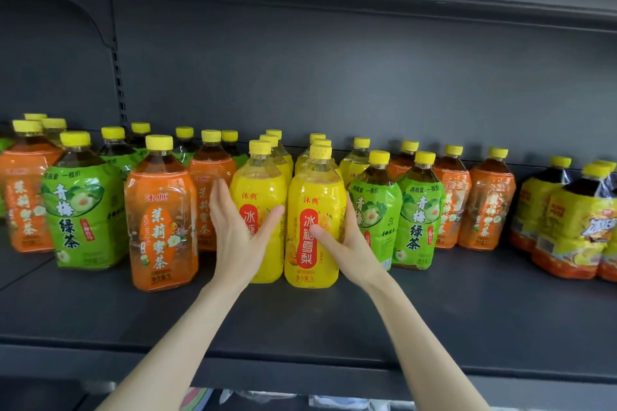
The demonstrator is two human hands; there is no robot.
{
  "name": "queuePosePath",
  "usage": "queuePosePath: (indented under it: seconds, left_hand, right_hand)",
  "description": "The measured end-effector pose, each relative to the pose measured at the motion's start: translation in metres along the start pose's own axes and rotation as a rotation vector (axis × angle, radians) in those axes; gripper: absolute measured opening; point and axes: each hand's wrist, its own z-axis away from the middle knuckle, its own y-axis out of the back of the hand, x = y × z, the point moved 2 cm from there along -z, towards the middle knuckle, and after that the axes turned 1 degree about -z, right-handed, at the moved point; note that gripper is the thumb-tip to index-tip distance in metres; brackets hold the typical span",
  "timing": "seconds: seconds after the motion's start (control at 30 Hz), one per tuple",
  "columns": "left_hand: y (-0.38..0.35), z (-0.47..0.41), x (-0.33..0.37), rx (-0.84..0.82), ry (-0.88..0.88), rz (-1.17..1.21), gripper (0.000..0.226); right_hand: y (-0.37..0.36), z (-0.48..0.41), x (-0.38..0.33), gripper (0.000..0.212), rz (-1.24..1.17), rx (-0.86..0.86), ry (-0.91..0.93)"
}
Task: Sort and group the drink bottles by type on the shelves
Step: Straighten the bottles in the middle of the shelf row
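Head view: person is reaching both arms onto the dark shelf (334, 317), where yellow-capped bottles are standing upright in mixed rows.

Far left of the left fingers, an orange-label bottle (26, 197) is standing, then a green-label bottle (80, 210), more caps showing behind them. A front orange bottle (160, 220) is sitting just left of the left fingers.

Left hand (238, 233) is holding the left yellow bottle (263, 183): fingers (218, 190) are reaching up along its left side, slipping between it and an orange bottle behind, and the thumb is lying across the front label. Hand is spread wide around the bottle, not tightly curled.

Right yellow bottle (315, 210) is standing touching the left one, between the two hands. More yellow bottles are lining up behind both.

Right hand (347, 237) is gripping the right yellow bottle: thumb (317, 230) is pressing on the front label, the other fingers are wrapping round its right side, mostly hidden.

Just right of the right fingers, two green bottles (417, 210) are standing, the nearer one touching the back of the hand. Further right, orange bottles (487, 207). Well apart at the far right, dark-drink bottles (574, 230) with yellow-and-orange labels are grouping together.
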Motion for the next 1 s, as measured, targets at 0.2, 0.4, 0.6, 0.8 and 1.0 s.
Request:
queuePosePath:
  seconds: [0.2, 0.4, 0.6, 0.8, 1.0]
  left_hand:
    - [0.006, -0.007, -0.01, -0.07, 0.098, 0.198, 0.08]
    - [0.006, -0.01, -0.012, -0.152, 0.227, 0.306, 0.08]
    - [0.014, -0.018, -0.024, -0.341, 0.325, 0.386, 0.083]
    - [0.017, -0.017, -0.027, -0.38, 0.312, 0.391, 0.079]
    - [0.014, -0.017, -0.027, -0.374, 0.285, 0.382, 0.079]
  right_hand:
    - [-0.001, -0.005, 0.003, 0.091, -0.037, 0.032, 0.017]
    - [-0.005, 0.0, 0.002, 0.077, -0.063, 0.112, -0.004]
    - [-0.013, 0.006, -0.001, 0.065, -0.089, 0.241, -0.022]
    - [-0.017, 0.007, -0.004, 0.062, -0.073, 0.258, -0.056]
    - [-0.021, 0.006, -0.004, 0.064, -0.07, 0.235, -0.055]
